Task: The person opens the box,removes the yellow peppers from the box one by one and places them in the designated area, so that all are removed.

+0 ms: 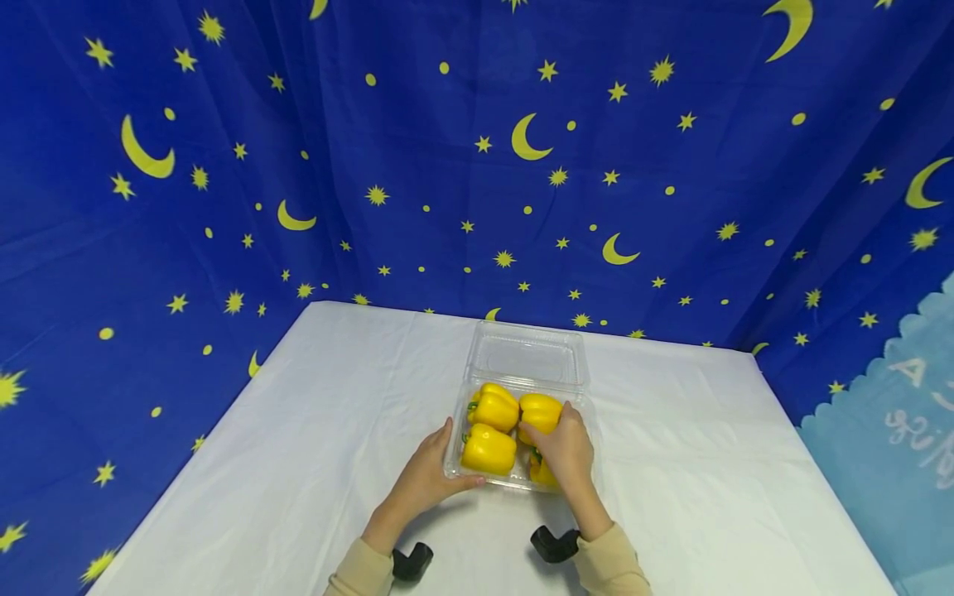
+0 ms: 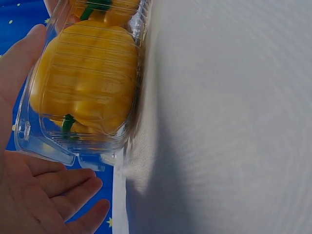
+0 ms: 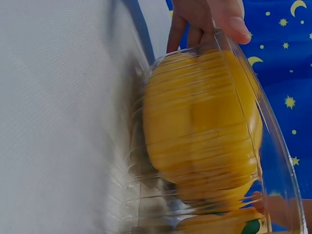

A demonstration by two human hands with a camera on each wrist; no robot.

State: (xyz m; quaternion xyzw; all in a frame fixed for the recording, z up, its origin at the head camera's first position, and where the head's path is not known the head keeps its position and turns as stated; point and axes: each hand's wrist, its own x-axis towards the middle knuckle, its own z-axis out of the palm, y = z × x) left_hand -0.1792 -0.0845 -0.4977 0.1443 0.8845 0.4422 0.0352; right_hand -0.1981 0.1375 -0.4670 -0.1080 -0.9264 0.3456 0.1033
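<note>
A clear plastic clamshell box (image 1: 526, 387) lies on the table with its lid (image 1: 525, 352) folded back. Several yellow bell peppers sit in its tray, two on the left side, the nearer one (image 1: 489, 449) by the front wall. My right hand (image 1: 568, 451) reaches over the right side and pinches the back right bell pepper (image 1: 540, 410) between thumb and fingers. Under that hand the front right bell pepper (image 1: 542, 472) is partly hidden. My left hand (image 1: 426, 473) rests at the front left corner, thumb along the front rim. Its fingers (image 2: 73, 190) look fairly straight.
A white cloth (image 1: 298, 463) covers the table. Behind and at the left hangs a blue curtain (image 1: 447, 149) with yellow moons and stars. A light blue panel with white lettering (image 1: 894, 447) stands at the right. Black wrist devices (image 1: 555, 544) sit by both sleeves.
</note>
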